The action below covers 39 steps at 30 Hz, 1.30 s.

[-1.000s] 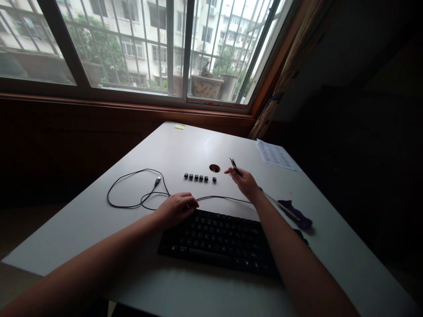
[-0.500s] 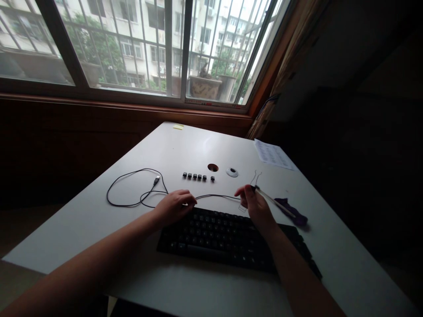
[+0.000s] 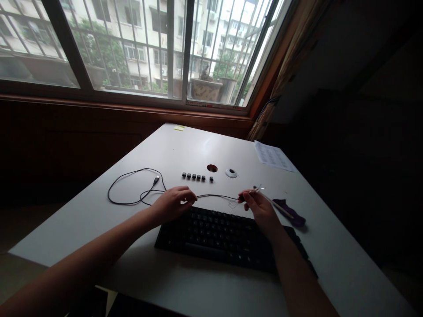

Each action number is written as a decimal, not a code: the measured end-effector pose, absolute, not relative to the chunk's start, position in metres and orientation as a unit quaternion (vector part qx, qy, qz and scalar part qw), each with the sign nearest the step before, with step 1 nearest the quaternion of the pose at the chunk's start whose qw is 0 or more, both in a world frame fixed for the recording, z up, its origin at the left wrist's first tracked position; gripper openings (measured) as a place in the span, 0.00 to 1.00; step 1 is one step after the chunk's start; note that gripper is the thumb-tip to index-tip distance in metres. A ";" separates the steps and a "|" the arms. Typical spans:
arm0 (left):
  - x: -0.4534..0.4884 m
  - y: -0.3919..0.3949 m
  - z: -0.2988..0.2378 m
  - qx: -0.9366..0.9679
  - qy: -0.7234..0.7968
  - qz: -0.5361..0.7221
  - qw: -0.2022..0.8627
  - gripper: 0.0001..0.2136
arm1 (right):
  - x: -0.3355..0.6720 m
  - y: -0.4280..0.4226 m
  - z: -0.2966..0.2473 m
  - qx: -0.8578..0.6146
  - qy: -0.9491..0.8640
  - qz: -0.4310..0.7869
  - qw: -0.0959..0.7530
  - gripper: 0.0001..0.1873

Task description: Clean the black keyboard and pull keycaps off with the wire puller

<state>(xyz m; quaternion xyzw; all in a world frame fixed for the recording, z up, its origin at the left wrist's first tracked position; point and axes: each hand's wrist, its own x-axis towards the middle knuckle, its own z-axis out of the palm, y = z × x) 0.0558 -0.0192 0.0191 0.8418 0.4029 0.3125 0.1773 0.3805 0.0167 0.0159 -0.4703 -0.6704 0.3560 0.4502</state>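
Observation:
A black keyboard [image 3: 211, 240] lies on the white table, under both forearms' reach. My left hand [image 3: 176, 202] rests at its upper left edge, fingers curled and tips pressed together; anything between them is hidden. Above the keyboard's right part, my right hand [image 3: 259, 207] is closed on a wire keycap puller [image 3: 260, 188]. A small dark piece [image 3: 242, 198] shows at its fingertips, too small to name surely. Several black keycaps [image 3: 198, 178] stand in a row behind the keyboard. A black USB cable [image 3: 132, 204] loops at left and runs behind my left hand.
Right of my right hand lies a purple item with a pale stick [image 3: 292, 215]. A round hole [image 3: 212, 168] and a grey ring cover [image 3: 231, 173] are at mid-table. Printed paper [image 3: 274, 157] and a yellow sticky note [image 3: 179, 128] lie farther back, below the barred window.
My right hand has turned, tipping the puller's wire ends from upright to lower and rightward. My left hand stays near the keyboard's upper left edge. The view has shifted slightly.

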 end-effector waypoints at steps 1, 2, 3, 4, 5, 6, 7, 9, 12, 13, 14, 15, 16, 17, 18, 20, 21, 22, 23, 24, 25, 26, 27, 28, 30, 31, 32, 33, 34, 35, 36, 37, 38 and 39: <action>0.059 -0.023 0.023 0.855 0.401 0.287 0.164 0.06 | 0.379 0.016 0.017 -0.467 -0.684 0.343 0.444 0.19; 0.064 -0.026 0.027 0.868 0.398 0.257 0.147 0.05 | 0.376 0.014 0.018 -0.460 -0.697 0.333 0.438 0.18; 0.069 -0.030 0.030 0.878 0.397 0.233 0.132 0.05 | 0.372 0.012 0.020 -0.450 -0.709 0.326 0.434 0.17; 0.074 -0.033 0.032 0.883 0.399 0.212 0.123 0.05 | 0.368 0.009 0.021 -0.437 -0.720 0.323 0.432 0.16; 0.079 -0.035 0.033 0.886 0.402 0.200 0.116 0.05 | 0.362 0.007 0.022 -0.426 -0.729 0.322 0.429 0.15; 0.083 -0.036 0.033 0.887 0.405 0.192 0.112 0.05 | 0.357 0.004 0.024 -0.418 -0.735 0.323 0.425 0.14; 0.087 -0.036 0.032 0.886 0.408 0.189 0.109 0.05 | 0.351 0.001 0.025 -0.413 -0.739 0.324 0.422 0.13; 0.093 -0.034 0.026 0.882 0.416 0.192 0.108 0.04 | 0.340 -0.003 0.026 -0.407 -0.746 0.324 0.416 0.12; 0.096 -0.030 0.013 0.870 0.430 0.211 0.118 0.04 | 0.331 -0.006 0.027 -0.400 -0.755 0.318 0.410 0.11; 0.096 -0.029 0.009 0.866 0.433 0.219 0.122 0.05 | 0.329 -0.006 0.027 -0.400 -0.759 0.317 0.404 0.11; 0.096 -0.029 0.006 0.863 0.434 0.226 0.126 0.05 | 0.328 -0.007 0.027 -0.400 -0.763 0.317 0.397 0.11; 0.096 -0.029 0.004 0.861 0.433 0.232 0.129 0.05 | 0.327 -0.007 0.027 -0.400 -0.767 0.316 0.390 0.11; 0.095 -0.029 0.003 0.861 0.432 0.236 0.131 0.05 | 0.327 -0.007 0.026 -0.399 -0.771 0.315 0.384 0.11; 0.095 -0.030 0.002 0.861 0.430 0.239 0.131 0.05 | 0.326 -0.006 0.025 -0.398 -0.774 0.312 0.380 0.10; 0.095 -0.030 0.002 0.861 0.427 0.242 0.131 0.04 | 0.325 -0.006 0.024 -0.397 -0.778 0.308 0.378 0.10; 0.094 -0.031 0.002 0.864 0.422 0.244 0.126 0.05 | 0.324 -0.006 0.021 -0.393 -0.784 0.299 0.375 0.09; 0.094 -0.031 0.002 0.866 0.420 0.244 0.122 0.05 | 0.323 -0.006 0.019 -0.392 -0.786 0.298 0.373 0.08; 0.094 -0.031 0.002 0.868 0.418 0.243 0.118 0.05 | 0.323 -0.006 0.017 -0.391 -0.788 0.298 0.371 0.07; 0.094 -0.031 0.003 0.870 0.416 0.240 0.114 0.05 | 0.323 -0.005 0.015 -0.388 -0.790 0.300 0.369 0.06; 0.094 -0.032 0.003 0.871 0.416 0.236 0.110 0.05 | 0.323 -0.005 0.013 -0.386 -0.791 0.301 0.366 0.04; 0.094 -0.032 0.003 0.873 0.416 0.233 0.106 0.05 | 0.323 -0.004 0.011 -0.385 -0.793 0.302 0.363 0.03; 0.094 -0.032 0.003 0.874 0.416 0.230 0.101 0.05 | 0.324 -0.004 0.009 -0.386 -0.795 0.300 0.359 0.03; 0.094 -0.032 0.003 0.875 0.416 0.228 0.096 0.05 | 0.324 -0.003 0.008 -0.388 -0.798 0.295 0.354 0.02; 0.095 -0.032 0.003 0.877 0.414 0.226 0.091 0.06 | 0.324 -0.003 0.007 -0.390 -0.802 0.288 0.349 0.02; 0.095 -0.032 0.002 0.880 0.410 0.224 0.081 0.06 | 0.323 -0.003 0.006 -0.394 -0.810 0.272 0.338 0.02; 0.095 -0.032 0.001 0.882 0.409 0.223 0.078 0.06 | 0.321 -0.004 0.006 -0.395 -0.815 0.262 0.334 0.02; 0.096 -0.032 0.001 0.883 0.408 0.220 0.076 0.06 | 0.320 -0.004 0.006 -0.397 -0.818 0.251 0.332 0.03; 0.096 -0.031 0.000 0.883 0.409 0.218 0.073 0.06 | 0.318 -0.005 0.006 -0.400 -0.821 0.239 0.331 0.03; 0.096 -0.031 0.000 0.883 0.410 0.215 0.072 0.06 | 0.316 -0.006 0.006 -0.404 -0.822 0.226 0.333 0.04; 0.097 -0.031 0.000 0.884 0.411 0.212 0.070 0.06 | 0.315 -0.007 0.005 -0.410 -0.821 0.213 0.336 0.04; 0.097 -0.031 -0.001 0.885 0.411 0.208 0.068 0.06 | 0.313 -0.007 0.005 -0.414 -0.820 0.203 0.339 0.05; 0.097 -0.031 -0.001 0.886 0.411 0.205 0.065 0.06 | 0.312 -0.007 0.005 -0.417 -0.819 0.197 0.342 0.06; 0.097 -0.031 -0.001 0.887 0.410 0.202 0.062 0.06 | 0.312 -0.007 0.004 -0.418 -0.817 0.198 0.344 0.07; 0.097 -0.031 0.000 0.888 0.409 0.201 0.060 0.06 | 0.312 -0.006 0.004 -0.415 -0.817 0.206 0.345 0.08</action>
